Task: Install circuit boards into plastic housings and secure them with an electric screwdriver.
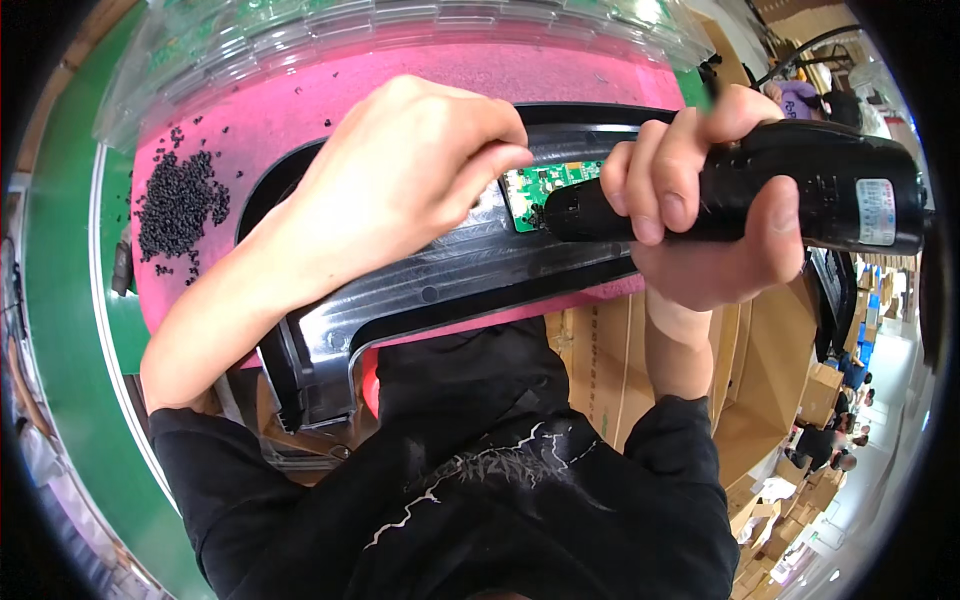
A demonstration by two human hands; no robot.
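Note:
My right hand (700,200) grips a black electric screwdriver (800,195), its tip pointing left at a small green circuit board (545,185). The board sits in a large black plastic panel (440,280) that lies on a pink foam mat (300,110). My left hand (400,170) rests on the panel just left of the board, fingers curled and pressing near the board's edge. The screwdriver's tip is hidden between my two hands.
A heap of small black screws (175,205) lies on the pink mat at the left. Clear plastic trays (400,25) stand behind the mat. A green surface (70,300) runs along the left. Cardboard boxes (760,380) sit lower right, with people far off at the right.

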